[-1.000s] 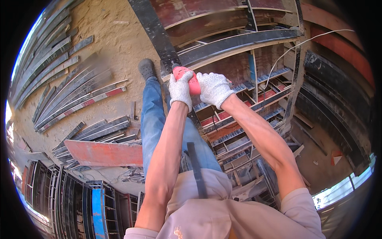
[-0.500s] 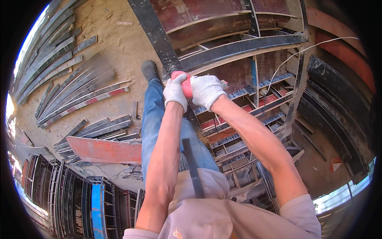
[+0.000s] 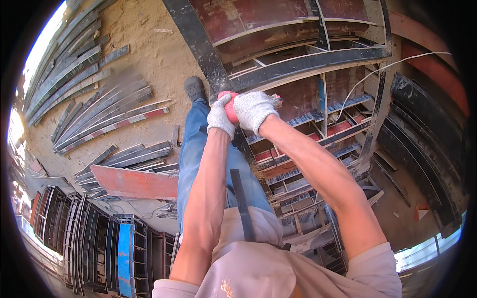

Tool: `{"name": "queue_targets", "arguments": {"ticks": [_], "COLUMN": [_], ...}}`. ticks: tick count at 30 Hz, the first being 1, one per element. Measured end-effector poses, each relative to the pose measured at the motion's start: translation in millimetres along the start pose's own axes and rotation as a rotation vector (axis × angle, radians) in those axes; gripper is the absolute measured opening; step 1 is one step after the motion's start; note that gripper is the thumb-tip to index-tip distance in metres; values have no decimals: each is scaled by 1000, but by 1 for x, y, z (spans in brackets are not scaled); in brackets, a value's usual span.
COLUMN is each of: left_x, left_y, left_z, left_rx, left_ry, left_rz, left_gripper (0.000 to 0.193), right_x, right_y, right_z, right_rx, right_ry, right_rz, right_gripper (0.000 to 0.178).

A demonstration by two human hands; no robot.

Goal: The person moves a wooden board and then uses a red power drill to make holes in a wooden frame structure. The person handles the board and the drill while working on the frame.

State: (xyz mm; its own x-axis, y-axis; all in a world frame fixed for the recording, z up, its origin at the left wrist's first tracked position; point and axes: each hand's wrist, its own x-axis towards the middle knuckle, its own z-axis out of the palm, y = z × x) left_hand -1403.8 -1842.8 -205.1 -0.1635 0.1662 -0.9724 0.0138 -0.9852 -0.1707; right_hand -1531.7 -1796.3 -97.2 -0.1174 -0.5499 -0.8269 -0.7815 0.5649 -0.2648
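A red handheld power tool (image 3: 229, 107) is gripped between my two hands, up against the corner of a black metal frame. My left hand (image 3: 219, 119), in a white knitted glove, wraps its near-left side with the thumb on top. From the right, my right hand (image 3: 253, 110), gloved the same way, closes round the tool's body. The tool's working end is hidden, so its exact kind cannot be made out. Just beyond my hands runs a long black beam (image 3: 198, 42), meeting a black crossbar (image 3: 308, 61) of the paneled frame.
Black metal strips (image 3: 112, 116) lie in loose piles on the sandy ground to the left. A reddish panel (image 3: 136, 182) rests near my leg. Upright frames, one blue (image 3: 125, 258), stand at lower left. A white cable (image 3: 397, 64) crosses the frame at right, beside stacked dark panels (image 3: 417, 154).
The surroundings have shifted slightly to the right and down in view. My hands keep hold of the tool, and its dark tip, visible before, is now less distinct.
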Motion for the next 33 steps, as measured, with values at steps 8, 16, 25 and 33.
{"name": "queue_targets", "arguments": {"ticks": [8,16,25,33], "left_x": [-19,-9,-14,-8], "left_y": [5,1,0,19], "left_z": [9,2,7,16], "left_rx": [22,-46,-104,-13], "left_ry": [-41,-96,-122,-38], "left_rz": [10,-9,-54,-65], "left_gripper": [33,35,35,37], "right_x": [0,2,14,31], "right_y": [1,2,6,0], "right_z": [8,3,9,-12], "right_rx": [56,81,29,56], "right_ry": [30,11,-29,-74], "right_rz": [6,-15,-51,-21], "right_gripper": [19,20,22,25]}}
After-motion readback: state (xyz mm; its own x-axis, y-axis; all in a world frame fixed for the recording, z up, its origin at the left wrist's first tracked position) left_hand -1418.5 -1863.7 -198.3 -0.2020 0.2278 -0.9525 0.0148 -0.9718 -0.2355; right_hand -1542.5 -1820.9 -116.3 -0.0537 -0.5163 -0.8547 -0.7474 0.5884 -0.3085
